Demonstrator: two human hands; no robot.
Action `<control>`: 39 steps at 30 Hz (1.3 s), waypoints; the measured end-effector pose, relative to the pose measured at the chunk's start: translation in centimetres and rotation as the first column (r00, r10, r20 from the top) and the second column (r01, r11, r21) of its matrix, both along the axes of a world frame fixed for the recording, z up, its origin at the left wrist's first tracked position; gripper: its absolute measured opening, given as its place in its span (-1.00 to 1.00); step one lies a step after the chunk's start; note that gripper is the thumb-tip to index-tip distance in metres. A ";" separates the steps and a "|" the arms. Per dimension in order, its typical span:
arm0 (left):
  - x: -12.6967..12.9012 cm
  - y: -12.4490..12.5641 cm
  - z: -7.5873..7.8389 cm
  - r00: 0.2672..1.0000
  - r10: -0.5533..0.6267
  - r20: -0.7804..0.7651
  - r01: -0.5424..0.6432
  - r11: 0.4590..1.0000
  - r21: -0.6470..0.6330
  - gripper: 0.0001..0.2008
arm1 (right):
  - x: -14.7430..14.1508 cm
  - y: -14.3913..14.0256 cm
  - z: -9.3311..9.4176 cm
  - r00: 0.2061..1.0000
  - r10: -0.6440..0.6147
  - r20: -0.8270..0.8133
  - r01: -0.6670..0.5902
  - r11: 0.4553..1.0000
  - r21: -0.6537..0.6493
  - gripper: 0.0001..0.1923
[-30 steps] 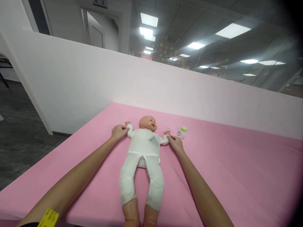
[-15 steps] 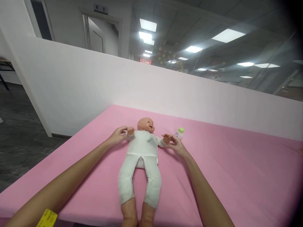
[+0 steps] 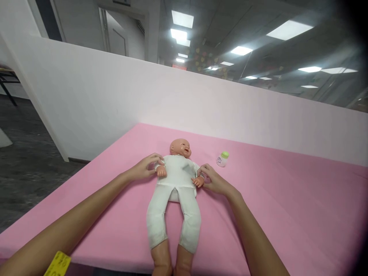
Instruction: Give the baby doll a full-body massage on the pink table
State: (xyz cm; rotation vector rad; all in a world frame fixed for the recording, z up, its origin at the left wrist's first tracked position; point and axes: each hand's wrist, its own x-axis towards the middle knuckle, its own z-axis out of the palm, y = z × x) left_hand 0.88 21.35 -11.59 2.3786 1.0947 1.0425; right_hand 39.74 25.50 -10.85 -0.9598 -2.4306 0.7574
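Both hands (image 3: 145, 168) (image 3: 214, 180) grip the doll's (image 3: 176, 180) wrists, bottle (image 3: 222, 158) nearby

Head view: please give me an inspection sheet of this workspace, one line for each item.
Surface: pink mat, smooth, runs up to a white partition wall.
Job's things: baby doll in a white suit lies on its back, head toward the wall, arms bent onto its chest.
Clutter: one small bottle with a green cap, on the mat at the right of the doll's head, apart from it.
Hands: left hand grips the doll's wrist on that side; right hand grips the other wrist.
Cables: nothing seen.
Surroundings: dark floor at the left, a door and ceiling lights beyond the wall; a yellow tag on the left arm.
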 end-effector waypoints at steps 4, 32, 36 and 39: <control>-0.2 -0.2 0.2 0.999 -0.001 -0.034 0.002 1.000 0.019 -0.71 | 0.0 -0.2 0.3 1.000 -0.003 0.018 0.003 1.000 -0.021 -0.62; 1.2 6.2 -0.8 0.586 0.809 -0.038 -0.756 0.529 -0.385 -0.74 | -0.1 7.3 -5.0 0.592 -0.725 -0.352 0.564 0.684 -0.462 -0.55; 1.6 6.7 -0.8 0.559 0.817 -0.138 -0.805 0.495 -0.327 -0.63 | 0.0 7.5 -4.9 0.582 -0.748 -0.319 0.582 0.657 -0.479 -0.62; 1.7 6.8 -1.0 0.573 0.813 -0.098 -0.787 0.513 -0.344 -0.59 | -0.2 7.2 -4.7 0.590 -0.713 -0.378 0.520 0.694 -0.497 -0.57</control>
